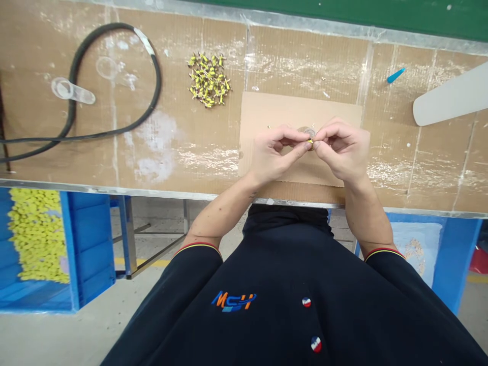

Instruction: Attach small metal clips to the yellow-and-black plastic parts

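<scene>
Between the fingertips of both hands is a tiny yellow and dark figure-like piece (310, 141), mostly covered by the fingers. My left hand (280, 150) pinches it from the left, thumb and forefinger closed. From the right, my right hand (343, 147) pinches at the same spot. Both hands are over a loose cardboard sheet (263, 114) on the bench. Just behind the fingertips shows a small round clear object (307, 130), partly hidden. To the left of the sheet lies a pile of small yellow and dark pieces (209, 80).
A black hose (157, 81) loops at the left, by a clear plastic tube (82, 95). A blue pointed tip (395, 75) and a white cylinder (450, 96) lie at the right. Below the bench, a blue crate (89, 249) holds yellow pieces.
</scene>
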### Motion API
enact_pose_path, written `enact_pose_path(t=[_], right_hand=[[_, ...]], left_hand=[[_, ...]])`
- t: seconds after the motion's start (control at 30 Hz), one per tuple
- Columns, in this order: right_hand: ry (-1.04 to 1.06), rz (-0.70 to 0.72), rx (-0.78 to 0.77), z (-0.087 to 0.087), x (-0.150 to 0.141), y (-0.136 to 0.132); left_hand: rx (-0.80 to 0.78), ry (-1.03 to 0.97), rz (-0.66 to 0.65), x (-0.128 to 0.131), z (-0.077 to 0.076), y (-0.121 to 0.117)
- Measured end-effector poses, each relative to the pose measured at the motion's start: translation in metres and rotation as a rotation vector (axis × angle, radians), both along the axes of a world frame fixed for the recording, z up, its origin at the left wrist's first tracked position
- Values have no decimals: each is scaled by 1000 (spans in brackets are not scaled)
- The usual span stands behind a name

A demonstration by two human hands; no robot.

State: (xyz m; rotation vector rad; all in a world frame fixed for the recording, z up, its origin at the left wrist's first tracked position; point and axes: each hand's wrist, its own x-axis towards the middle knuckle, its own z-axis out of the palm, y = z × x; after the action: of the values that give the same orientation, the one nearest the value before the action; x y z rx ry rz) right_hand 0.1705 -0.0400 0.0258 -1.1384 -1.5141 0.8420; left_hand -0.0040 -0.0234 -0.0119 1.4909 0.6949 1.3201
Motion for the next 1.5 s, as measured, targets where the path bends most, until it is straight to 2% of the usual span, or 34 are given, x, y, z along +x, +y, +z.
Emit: enact_pose_path(t=[0.23,0.37,0.5,0.83,1.17,1.33,1.5], right_hand=[[51,43,-31,0,1,2],[86,81,-37,0,2,3],[97,93,-68,1,3,3],[136,91,-102,-1,0,2],[144,80,-131,-6,0,1],[148,50,-157,-7,-4,1],[149,43,-141,-5,-7,-1]], left_hand=[[106,86,74,-1,0,1],[168,64,87,-1,1,1],[159,26,75,0,2,0],[161,73,102,-1,0,-1],[536,202,211,-5,3,2],[457,247,176,-7,2,1],[198,162,112,-4,4,-1]])
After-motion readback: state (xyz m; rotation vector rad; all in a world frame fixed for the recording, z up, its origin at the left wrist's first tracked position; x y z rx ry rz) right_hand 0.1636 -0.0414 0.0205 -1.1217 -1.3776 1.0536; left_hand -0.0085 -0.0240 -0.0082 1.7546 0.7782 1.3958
